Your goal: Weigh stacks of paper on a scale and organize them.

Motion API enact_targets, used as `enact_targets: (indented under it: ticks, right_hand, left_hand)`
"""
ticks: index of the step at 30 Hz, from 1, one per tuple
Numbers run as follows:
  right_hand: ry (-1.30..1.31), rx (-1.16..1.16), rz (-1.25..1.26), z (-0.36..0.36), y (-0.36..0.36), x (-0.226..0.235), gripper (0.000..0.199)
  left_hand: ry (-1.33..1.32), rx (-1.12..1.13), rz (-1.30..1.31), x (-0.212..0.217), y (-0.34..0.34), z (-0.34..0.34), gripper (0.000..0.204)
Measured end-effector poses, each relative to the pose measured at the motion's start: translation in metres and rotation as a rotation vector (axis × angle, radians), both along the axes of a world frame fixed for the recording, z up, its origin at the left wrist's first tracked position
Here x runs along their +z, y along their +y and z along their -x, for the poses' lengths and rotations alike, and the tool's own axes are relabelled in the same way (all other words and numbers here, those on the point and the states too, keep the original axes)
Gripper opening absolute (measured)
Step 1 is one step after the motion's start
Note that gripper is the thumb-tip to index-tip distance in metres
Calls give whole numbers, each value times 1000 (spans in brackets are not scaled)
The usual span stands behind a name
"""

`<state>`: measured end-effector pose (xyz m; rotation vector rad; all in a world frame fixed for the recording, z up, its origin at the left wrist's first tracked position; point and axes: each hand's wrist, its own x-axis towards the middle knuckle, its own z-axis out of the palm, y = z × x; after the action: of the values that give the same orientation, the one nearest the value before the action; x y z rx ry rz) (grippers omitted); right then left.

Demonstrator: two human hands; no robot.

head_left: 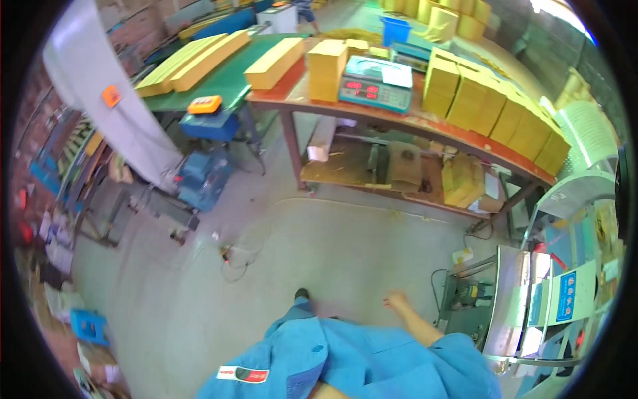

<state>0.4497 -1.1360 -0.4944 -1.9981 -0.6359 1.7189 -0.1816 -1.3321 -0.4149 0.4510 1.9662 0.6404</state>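
Observation:
My right hand (397, 300) hangs low over the floor in front of my blue jacket (372, 352). It looks small and blurred, with nothing visible in it and the fingers loosely bent but partly apart. It touches nothing; the machine with a shiny metal edge (508, 302) stands nearest, to its right. A bit of bare skin, likely my left forearm (327, 392), shows at the lower edge, while the left hand itself is out of sight. One dark shoe (302, 293) shows below my blue trouser leg.
Ahead, a long red-topped table (405, 123) bears a digital scale (376, 84) and yellow paper-like stacks (478, 96). A green conveyor (242, 63) with long yellow blocks (209, 61) adjoins it at left. Cables (239, 253) trail over the floor. A blue stool (88, 326) stands far left.

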Motion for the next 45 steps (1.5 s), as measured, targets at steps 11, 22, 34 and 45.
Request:
enact_targets:
  ticks: [11, 22, 34, 45]
  right_hand:
    - [164, -318, -52, 108, 92, 57, 27]
    - [87, -280, -159, 55, 299, 123, 29]
    - [213, -239, -586, 95, 514, 268, 26]
    - [179, 412, -555, 131, 590, 266, 31]
  left_hand:
    - [-131, -265, -329, 153, 512, -42, 39]
    - [-428, -769, -250, 281, 721, -215, 36]
    - [-550, -421, -1028, 378, 952, -129, 41]
    - [368, -936, -1002, 430, 1033, -260, 42]
